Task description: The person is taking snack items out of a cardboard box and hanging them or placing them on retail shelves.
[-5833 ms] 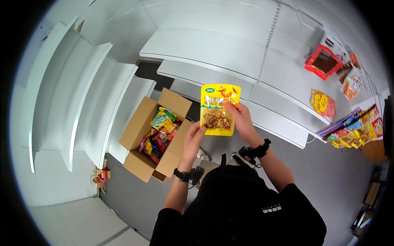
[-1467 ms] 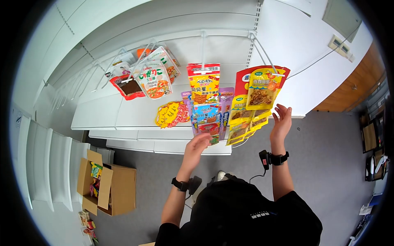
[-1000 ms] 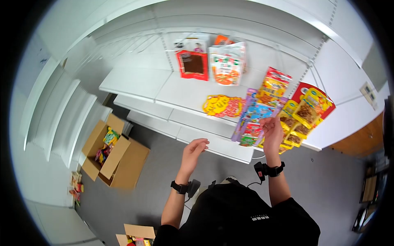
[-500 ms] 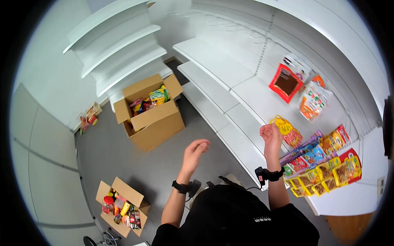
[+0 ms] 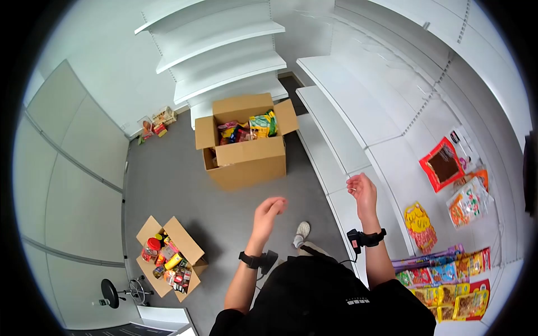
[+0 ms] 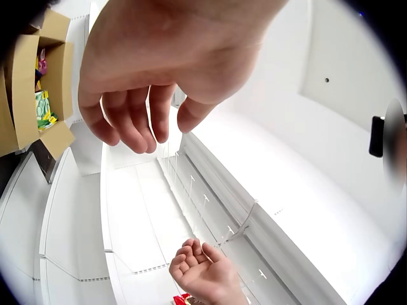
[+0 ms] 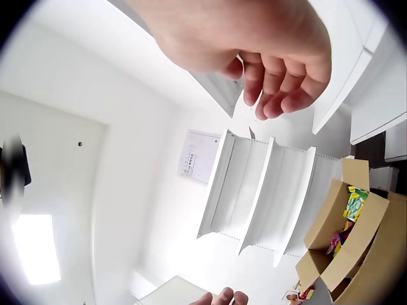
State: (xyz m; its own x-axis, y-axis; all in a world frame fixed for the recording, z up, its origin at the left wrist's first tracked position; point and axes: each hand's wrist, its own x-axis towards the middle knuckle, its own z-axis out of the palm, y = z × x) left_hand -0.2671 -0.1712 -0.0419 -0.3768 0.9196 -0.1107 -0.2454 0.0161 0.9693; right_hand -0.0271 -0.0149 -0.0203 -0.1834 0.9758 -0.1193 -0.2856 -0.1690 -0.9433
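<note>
Both hands are raised in front of the body, apart and holding nothing. In the head view the left hand [image 5: 265, 219] hangs over the grey floor with loosely bent fingers. To its right, the right hand [image 5: 363, 197] is beside the white shelf edges, its fingers slightly curled. The left wrist view shows the left hand [image 6: 172, 57] close up, fingers hanging down. The right wrist view has the right hand [image 7: 254, 44] with relaxed, bent fingers. A large cardboard box [image 5: 246, 162] of snack packets stands on the floor beyond the hands.
A smaller open box [image 5: 190, 245] of jars and packets sits at lower left, near a stool [image 5: 110, 293]. White shelves [image 5: 230, 67] stand behind the large box. On the right shelving hang a red packet [image 5: 442, 164], a white packet [image 5: 469, 204] and yellow packets [image 5: 471, 304].
The head view has swung left, away from the hanging snacks, which now lie at lower right; both boxes are in full view. The yellow packet held earlier is in neither hand.
</note>
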